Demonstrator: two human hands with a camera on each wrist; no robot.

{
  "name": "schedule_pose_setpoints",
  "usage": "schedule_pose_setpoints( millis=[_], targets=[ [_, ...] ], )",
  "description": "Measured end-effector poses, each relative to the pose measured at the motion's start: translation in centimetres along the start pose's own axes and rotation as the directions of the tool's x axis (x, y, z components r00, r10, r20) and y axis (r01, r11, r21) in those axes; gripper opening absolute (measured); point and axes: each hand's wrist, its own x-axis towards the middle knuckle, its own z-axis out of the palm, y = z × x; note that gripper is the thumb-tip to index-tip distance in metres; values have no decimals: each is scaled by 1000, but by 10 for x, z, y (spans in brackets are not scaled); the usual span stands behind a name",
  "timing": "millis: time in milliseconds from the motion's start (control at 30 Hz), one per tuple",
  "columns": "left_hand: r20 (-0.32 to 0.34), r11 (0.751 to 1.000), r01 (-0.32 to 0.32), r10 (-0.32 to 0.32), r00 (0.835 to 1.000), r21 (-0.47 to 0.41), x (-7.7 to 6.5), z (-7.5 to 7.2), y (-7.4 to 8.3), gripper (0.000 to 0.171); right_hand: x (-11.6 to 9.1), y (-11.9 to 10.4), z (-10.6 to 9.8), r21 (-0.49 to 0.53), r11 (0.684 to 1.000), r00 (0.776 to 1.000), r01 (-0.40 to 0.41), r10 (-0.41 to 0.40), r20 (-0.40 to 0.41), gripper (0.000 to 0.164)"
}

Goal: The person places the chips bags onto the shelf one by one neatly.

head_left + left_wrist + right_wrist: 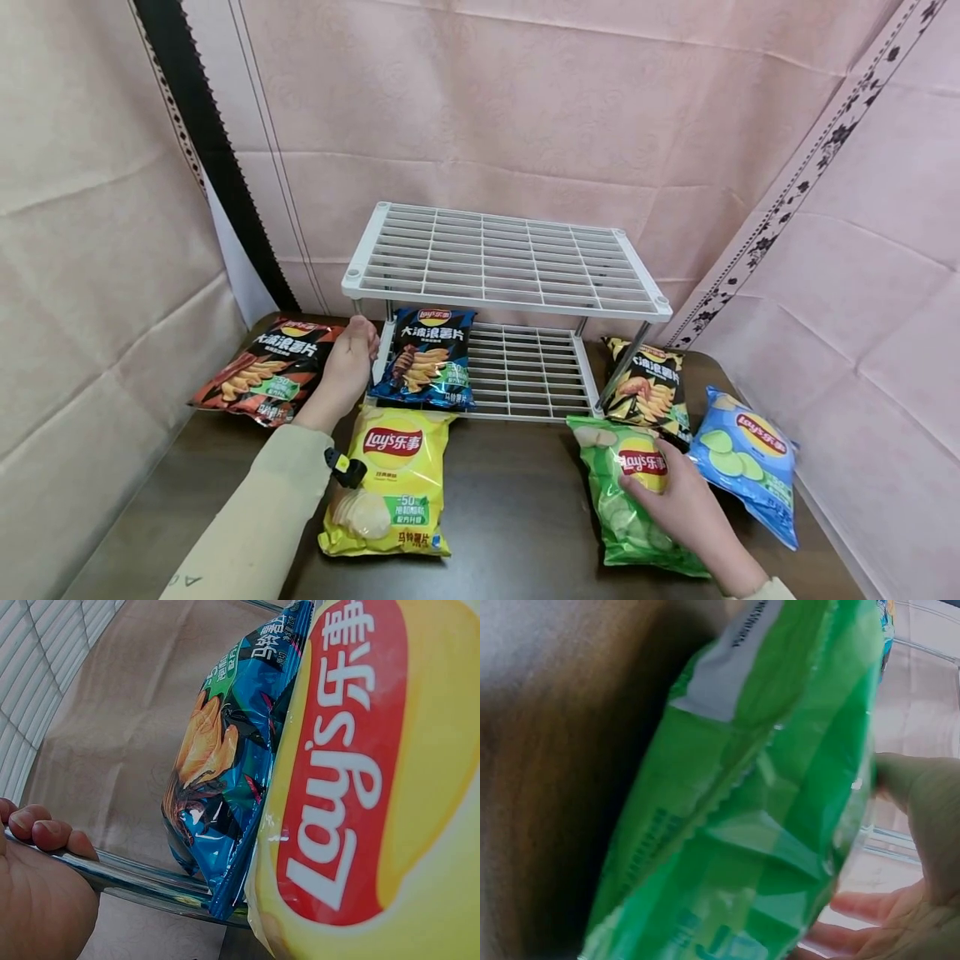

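Observation:
My left hand (347,367) grips the front left metal post (150,883) of a white two-tier rack (510,304), fingers curled round it in the left wrist view. Just right of that hand, a blue-black bag of chips (431,358) leans upright on the lower shelf. A yellow bag of chips (390,483) lies on the table in front of the rack, below my left wrist. At the front right, my right hand (686,504) holds a green bag of chips (618,492) by its right side, thumb across the front. The green bag tilts above the table in the right wrist view (757,817).
A red-black bag of chips (273,367) lies left of the rack. To the right are a black-and-yellow bag (651,392), beside the right post, and a light-blue bag (750,467). Pink cloth (487,100) hangs behind and at both sides of the dark table (517,500).

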Motion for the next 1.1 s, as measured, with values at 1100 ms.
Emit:
schedule_pose_setpoints(
  millis=[1100],
  targets=[
    [-3,1000,-3,3,1000,4,1,1,-1,60,-5,3,4,188,938,936,-290,237,262,116]
  ],
)
